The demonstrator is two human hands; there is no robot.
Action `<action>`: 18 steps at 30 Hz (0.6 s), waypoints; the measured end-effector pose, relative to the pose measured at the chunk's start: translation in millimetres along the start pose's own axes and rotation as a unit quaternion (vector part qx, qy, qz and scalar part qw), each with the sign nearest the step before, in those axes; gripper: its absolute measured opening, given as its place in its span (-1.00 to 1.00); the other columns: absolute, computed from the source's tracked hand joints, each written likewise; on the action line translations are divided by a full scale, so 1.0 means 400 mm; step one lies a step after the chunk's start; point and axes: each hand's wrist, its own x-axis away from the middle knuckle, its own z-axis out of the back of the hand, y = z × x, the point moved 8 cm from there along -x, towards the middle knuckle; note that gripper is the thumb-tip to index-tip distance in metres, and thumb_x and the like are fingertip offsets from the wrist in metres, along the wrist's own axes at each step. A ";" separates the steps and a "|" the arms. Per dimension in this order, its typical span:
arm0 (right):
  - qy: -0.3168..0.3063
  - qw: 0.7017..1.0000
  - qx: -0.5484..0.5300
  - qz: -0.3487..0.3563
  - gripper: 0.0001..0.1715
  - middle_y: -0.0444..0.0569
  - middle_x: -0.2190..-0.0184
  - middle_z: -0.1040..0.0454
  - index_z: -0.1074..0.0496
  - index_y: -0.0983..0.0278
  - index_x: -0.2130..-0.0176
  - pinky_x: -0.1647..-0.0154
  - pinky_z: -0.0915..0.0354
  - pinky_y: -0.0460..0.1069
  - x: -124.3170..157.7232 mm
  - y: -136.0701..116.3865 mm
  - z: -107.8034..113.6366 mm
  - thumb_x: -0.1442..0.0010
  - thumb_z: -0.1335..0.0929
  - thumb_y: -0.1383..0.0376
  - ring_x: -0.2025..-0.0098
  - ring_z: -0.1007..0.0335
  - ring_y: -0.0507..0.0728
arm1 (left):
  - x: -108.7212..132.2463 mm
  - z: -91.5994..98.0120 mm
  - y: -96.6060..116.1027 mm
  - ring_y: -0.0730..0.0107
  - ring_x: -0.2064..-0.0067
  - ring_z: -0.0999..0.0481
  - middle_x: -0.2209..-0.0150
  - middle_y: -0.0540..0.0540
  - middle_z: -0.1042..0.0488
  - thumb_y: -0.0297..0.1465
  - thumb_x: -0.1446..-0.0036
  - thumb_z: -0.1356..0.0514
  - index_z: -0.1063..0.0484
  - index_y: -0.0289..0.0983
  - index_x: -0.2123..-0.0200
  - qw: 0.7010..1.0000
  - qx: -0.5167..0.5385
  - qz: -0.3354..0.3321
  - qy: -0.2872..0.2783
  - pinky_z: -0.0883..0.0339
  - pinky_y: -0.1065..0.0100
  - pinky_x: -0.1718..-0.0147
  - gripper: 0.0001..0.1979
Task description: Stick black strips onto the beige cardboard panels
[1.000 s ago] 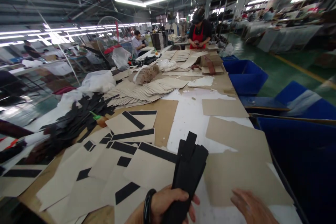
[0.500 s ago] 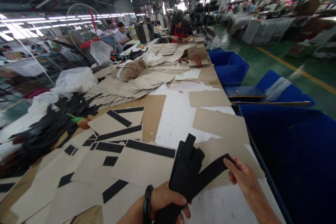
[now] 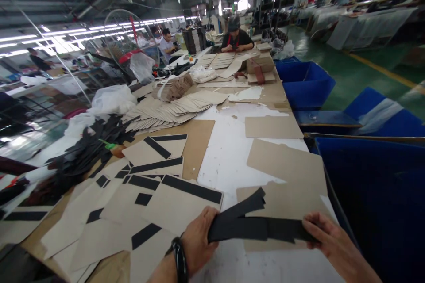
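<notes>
Several flat black strips [image 3: 237, 227] are bunched in my left hand [image 3: 200, 235], which closes round their near end; a dark bracelet circles that wrist. My right hand [image 3: 325, 232] pinches the far end of a black strip [image 3: 285, 228] that stretches sideways from the bunch. Other ends of the bunch fan up and away. Below them lies a beige board [image 3: 308, 192] on the white tabletop [image 3: 219, 159]. To the left of my hands, a beige board [image 3: 181, 205] carries a black band along its far edge.
More boards with black bands [image 3: 146, 181] overlap on the left, beside a heap of black strips [image 3: 83, 150]. An orange bottle with a green tip [image 3: 116, 150] lies there. Blue bins [image 3: 372, 185] line the right table edge. A person [image 3: 236, 37] works at the far end.
The black bunch has swung from upright to nearly level. My right hand has moved slightly right and lower, drawing the pinched strip straighter. The view has turned slightly left.
</notes>
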 end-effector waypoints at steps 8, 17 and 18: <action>0.053 0.904 0.378 0.191 -0.47 0.00 0.09 -0.45 -0.37 0.17 0.09 0.00 -0.28 0.16 -0.139 -0.021 0.144 -0.03 -0.28 -0.06 0.03 -0.34 0.24 | 0.090 -0.066 0.023 0.29 0.21 -0.42 0.24 0.01 -0.44 -0.62 -0.02 -0.04 -0.30 -0.14 0.15 0.930 -0.347 -0.075 0.099 -0.19 0.28 0.12 -0.65; 0.040 0.880 0.388 0.272 -0.47 0.03 0.09 -0.46 -0.40 0.19 0.13 0.26 -0.44 0.05 -0.181 -0.034 0.148 -0.02 -0.30 -0.07 0.14 -0.43 0.25 | -0.046 -0.294 0.153 0.38 0.47 -0.41 0.47 0.03 -0.45 -0.52 -0.14 -0.04 -0.36 -0.20 0.37 0.871 -0.333 -0.195 0.303 -0.24 0.31 0.36 -0.85; 0.040 0.880 0.389 0.270 -0.49 0.02 0.09 -0.47 -0.40 0.19 0.12 0.30 -0.44 0.04 -0.181 -0.035 0.141 -0.04 -0.29 -0.07 0.16 -0.44 0.24 | -0.054 -0.304 0.157 0.38 0.47 -0.41 0.43 0.03 -0.48 -0.51 -0.14 -0.04 -0.37 -0.20 0.37 0.868 -0.330 -0.200 0.313 -0.24 0.31 0.37 -0.85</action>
